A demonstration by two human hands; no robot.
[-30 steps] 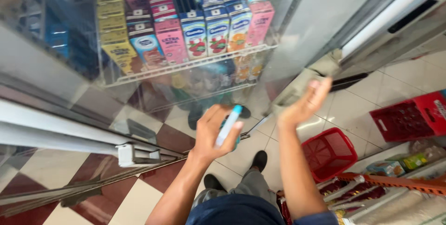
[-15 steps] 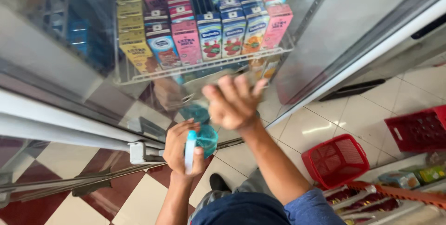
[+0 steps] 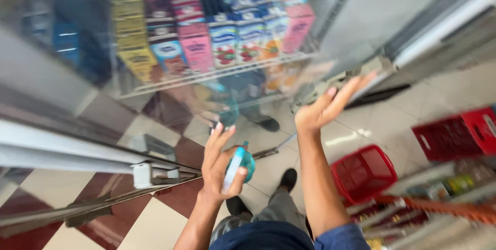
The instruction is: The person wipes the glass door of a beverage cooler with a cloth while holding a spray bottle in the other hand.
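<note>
From the head view, the left hand [image 3: 219, 170] has its grip closed around a small teal spray bottle [image 3: 238, 163], thumb and lower fingers wrapped about its pale body while the upper fingers stand loose above it, so the bottle sits low in front of the glass cooler door [image 3: 155, 74]. Up and to the right of that grip, the right hand [image 3: 330, 106] is spread flat and empty, fingers straight, its fingertips at or just off the lower right corner of the glass by the door frame [image 3: 444, 22] (the blur keeps me from saying whether it touches). Behind the glass, above both hands, rows of drink cartons [image 3: 222, 38] in yellow, pink and blue stand on a wire shelf [image 3: 206, 77]. Below and to the right of the open hand a red basket [image 3: 364, 172] sits on the checkered floor [image 3: 155, 214], with a second red crate [image 3: 454, 134] farther right. As a judgement, the work in hand looks like tending the glass with the sprayer; a next move would call for aiming the nozzle squarely at the pane and keeping the free hand out of the mist.
</note>
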